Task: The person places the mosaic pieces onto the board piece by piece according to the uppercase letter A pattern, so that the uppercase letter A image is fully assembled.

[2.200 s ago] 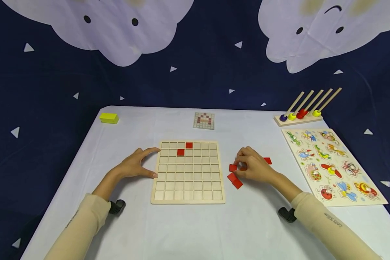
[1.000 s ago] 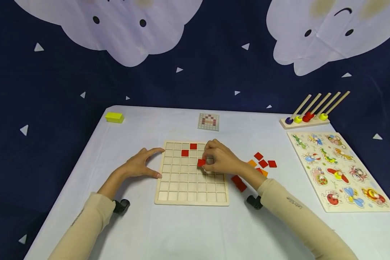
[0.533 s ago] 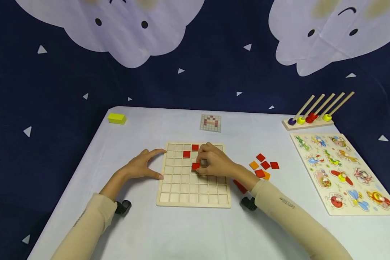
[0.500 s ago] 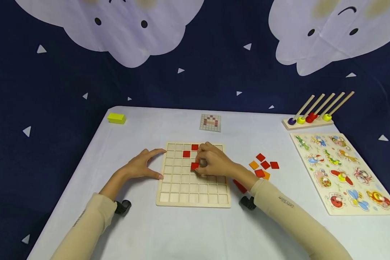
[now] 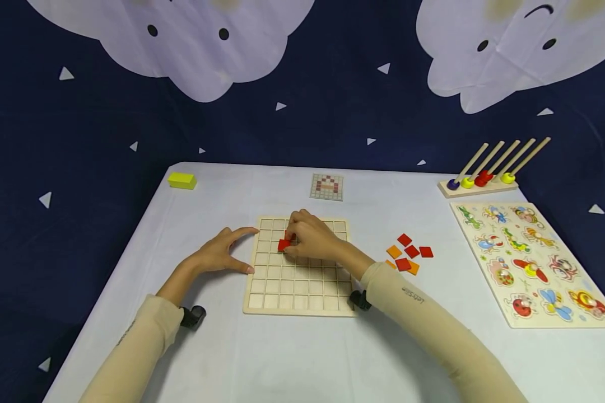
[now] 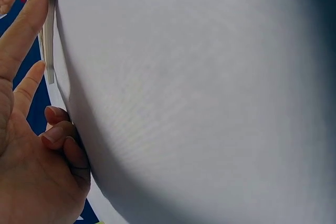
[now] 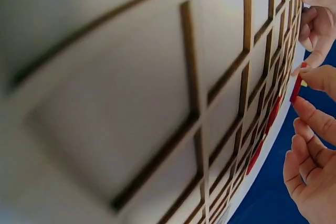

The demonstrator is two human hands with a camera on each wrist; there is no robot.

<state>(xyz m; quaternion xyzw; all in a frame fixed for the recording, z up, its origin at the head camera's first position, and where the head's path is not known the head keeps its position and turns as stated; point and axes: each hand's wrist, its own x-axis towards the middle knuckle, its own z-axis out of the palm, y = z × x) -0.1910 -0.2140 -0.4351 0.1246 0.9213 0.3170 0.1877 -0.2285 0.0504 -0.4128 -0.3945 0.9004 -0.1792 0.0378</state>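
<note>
In the head view my right hand point(image 5: 312, 238) pinches a red square tile point(image 5: 283, 245) between thumb and index finger, above the upper left of the wooden grid board point(image 5: 302, 305). The right wrist view shows that held tile tilted, apart from the board's surface. Two red tiles lie in the grid there, one nearer tile point(image 7: 255, 157) and one other tile point(image 7: 273, 115); in the head view my right hand mostly covers them. My left hand point(image 5: 214, 253) touches the board's left edge with extended index finger and thumb, its remaining fingers curled in the left wrist view.
Several loose red tiles point(image 5: 412, 252) and orange tiles point(image 5: 394, 252) lie right of the board. Behind it is a small pattern card point(image 5: 326, 187). A yellow block point(image 5: 182, 180) sits back left. An insect puzzle board point(image 5: 534, 263) and a peg stand point(image 5: 479, 187) occupy the right side.
My right hand picked up a red tile from the pile and carried it left over the board, lately toward its upper left. My left hand stays at the board's edge.
</note>
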